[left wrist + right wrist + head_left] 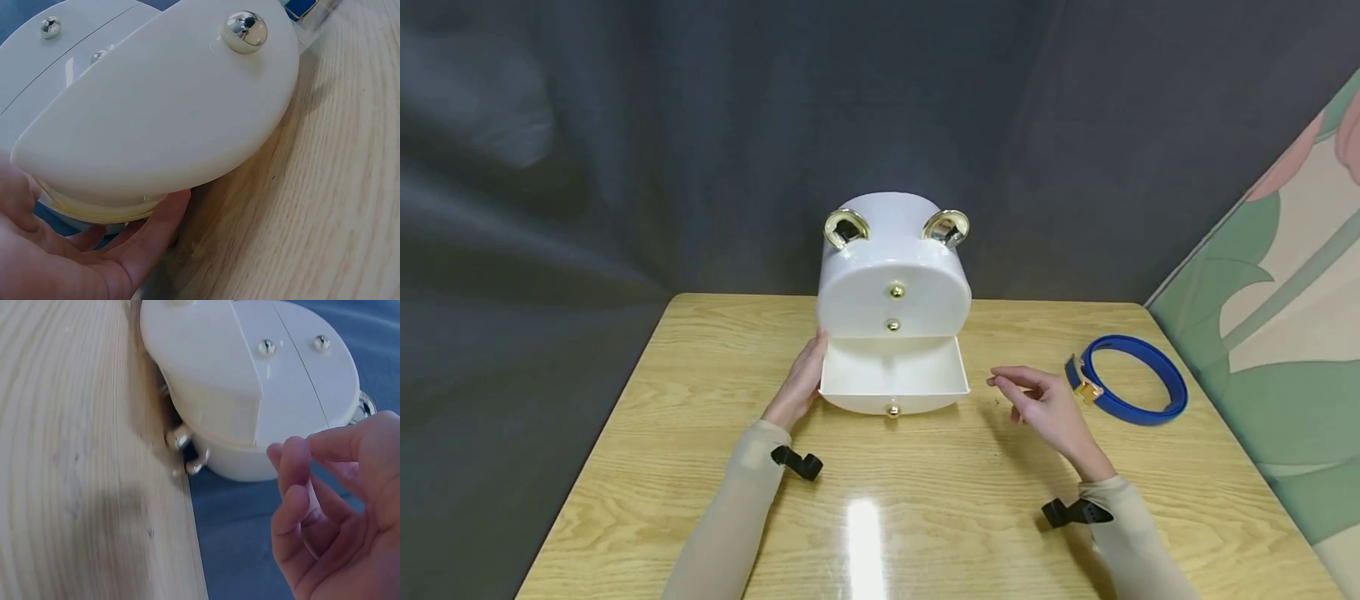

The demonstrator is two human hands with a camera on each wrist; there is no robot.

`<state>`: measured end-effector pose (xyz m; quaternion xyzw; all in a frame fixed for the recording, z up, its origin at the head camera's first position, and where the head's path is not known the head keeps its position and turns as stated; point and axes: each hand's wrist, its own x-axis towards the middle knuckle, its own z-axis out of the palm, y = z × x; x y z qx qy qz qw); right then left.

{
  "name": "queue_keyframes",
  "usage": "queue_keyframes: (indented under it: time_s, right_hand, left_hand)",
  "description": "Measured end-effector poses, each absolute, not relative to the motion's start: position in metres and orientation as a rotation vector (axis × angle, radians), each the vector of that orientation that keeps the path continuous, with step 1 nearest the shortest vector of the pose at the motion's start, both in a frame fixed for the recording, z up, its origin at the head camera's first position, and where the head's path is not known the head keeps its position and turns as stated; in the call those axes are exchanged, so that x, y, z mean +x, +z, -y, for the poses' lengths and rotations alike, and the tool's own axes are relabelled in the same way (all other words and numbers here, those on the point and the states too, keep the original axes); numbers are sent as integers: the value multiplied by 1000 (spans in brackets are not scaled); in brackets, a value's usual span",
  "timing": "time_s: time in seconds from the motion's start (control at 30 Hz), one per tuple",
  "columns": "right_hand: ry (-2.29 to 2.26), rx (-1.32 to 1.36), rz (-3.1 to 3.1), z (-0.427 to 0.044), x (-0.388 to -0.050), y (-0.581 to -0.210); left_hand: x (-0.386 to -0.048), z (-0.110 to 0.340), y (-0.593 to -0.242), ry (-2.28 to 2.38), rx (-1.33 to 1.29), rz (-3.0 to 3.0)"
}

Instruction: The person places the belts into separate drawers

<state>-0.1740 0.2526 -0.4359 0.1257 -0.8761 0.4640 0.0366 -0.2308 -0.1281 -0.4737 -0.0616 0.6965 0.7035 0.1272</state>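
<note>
A white drawer box with gold knobs and two gold ear-like rings stands at the back of the table. Its lowest drawer is pulled out toward me, while the upper drawers are closed. My left hand rests against the box's left side, beside the drawer; in the left wrist view its fingers touch the side and are partly hidden by the drawer. To the right of the drawer, my right hand hovers above the table, fingers loosely bent and holding nothing. A coiled blue belt with a gold buckle lies beyond it.
The wooden table ends at a dark curtain right behind the box. A floral panel borders the table's right edge. Small rounded metallic feet show under the box in the right wrist view.
</note>
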Motion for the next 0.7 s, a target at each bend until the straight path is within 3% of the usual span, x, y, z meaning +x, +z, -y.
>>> queue_keyframes:
  time_s: [0.7]
  right_hand:
    - [1117, -69, 2767, -329, -176, -455]
  left_hand:
    - [-230, 131, -470, 2092, -141, -1953]
